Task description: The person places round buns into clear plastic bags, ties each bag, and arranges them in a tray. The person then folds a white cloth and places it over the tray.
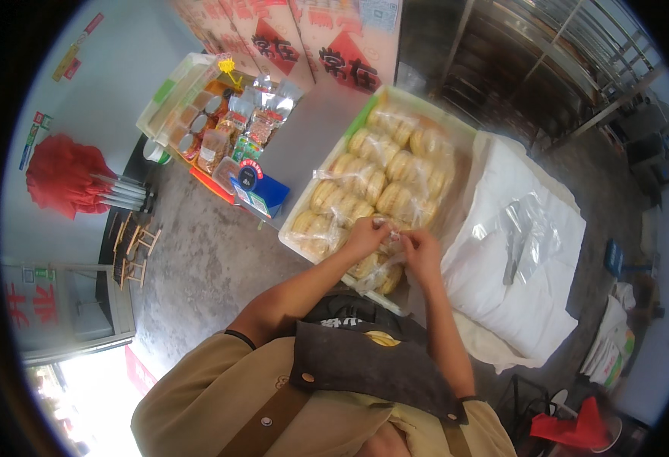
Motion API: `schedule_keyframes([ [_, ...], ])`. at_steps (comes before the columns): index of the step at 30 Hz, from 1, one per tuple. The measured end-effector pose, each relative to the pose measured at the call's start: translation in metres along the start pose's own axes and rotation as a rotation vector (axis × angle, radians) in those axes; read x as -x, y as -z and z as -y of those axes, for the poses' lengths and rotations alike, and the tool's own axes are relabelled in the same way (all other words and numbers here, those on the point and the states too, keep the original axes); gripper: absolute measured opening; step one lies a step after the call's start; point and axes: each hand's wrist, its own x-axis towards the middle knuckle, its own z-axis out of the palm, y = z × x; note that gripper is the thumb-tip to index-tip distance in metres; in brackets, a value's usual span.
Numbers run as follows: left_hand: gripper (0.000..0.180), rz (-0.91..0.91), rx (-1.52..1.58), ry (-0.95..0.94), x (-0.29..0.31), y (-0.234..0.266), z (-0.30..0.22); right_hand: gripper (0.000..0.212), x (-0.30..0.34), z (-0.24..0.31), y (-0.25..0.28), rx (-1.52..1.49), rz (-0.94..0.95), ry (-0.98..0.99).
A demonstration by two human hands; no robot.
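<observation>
Pinching a clear bag [381,268], apparently.

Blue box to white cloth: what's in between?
Head view: some grey tabletop, then the white tub of bagged round breads, left hand and right hand over them.

We're up on the head, wide fisheye facing steeply down, hands [366,238] close below, over the tray's [304,250] near end!

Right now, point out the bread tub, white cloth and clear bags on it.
Bread tub [300,215], head view: left rim.
White cloth [486,305], head view: bare lower part.
Clear bags [528,236], head view: middle.
</observation>
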Motion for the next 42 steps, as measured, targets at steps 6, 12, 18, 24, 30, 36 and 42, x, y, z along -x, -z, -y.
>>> schedule_keyframes([
  [6, 0.017, -0.079, -0.023, -0.122, 0.011, -0.006, -0.012, 0.01, 0.005, -0.004, -0.007, -0.038, 0.033, -0.191],
  [12, 0.023, -0.155, -0.509, -0.569, 0.029, -0.007, -0.03, 0.019, -0.003, -0.008, -0.014, -0.123, 0.092, -0.171],
  [18, 0.038, -0.1, -0.636, -0.748, 0.036, 0.0, -0.034, 0.018, -0.004, -0.008, -0.019, -0.146, 0.108, -0.179],
  [24, 0.035, -0.201, -0.409, -0.576, 0.035, 0.001, -0.025, 0.016, -0.002, -0.01, -0.026, 0.027, 0.008, -0.158],
  [30, 0.021, -0.012, -0.28, -0.176, 0.014, 0.016, -0.016, 0.015, 0.0, -0.004, -0.028, 0.055, -0.116, -0.067],
  [36, 0.015, 0.116, -0.31, -0.184, 0.004, 0.026, -0.016, 0.013, -0.002, 0.01, -0.021, 0.059, -0.067, -0.131],
  [42, 0.014, 0.036, -0.377, -0.154, 0.002, 0.021, -0.012, 0.011, 0.004, 0.014, -0.021, 0.122, -0.044, 0.161],
])
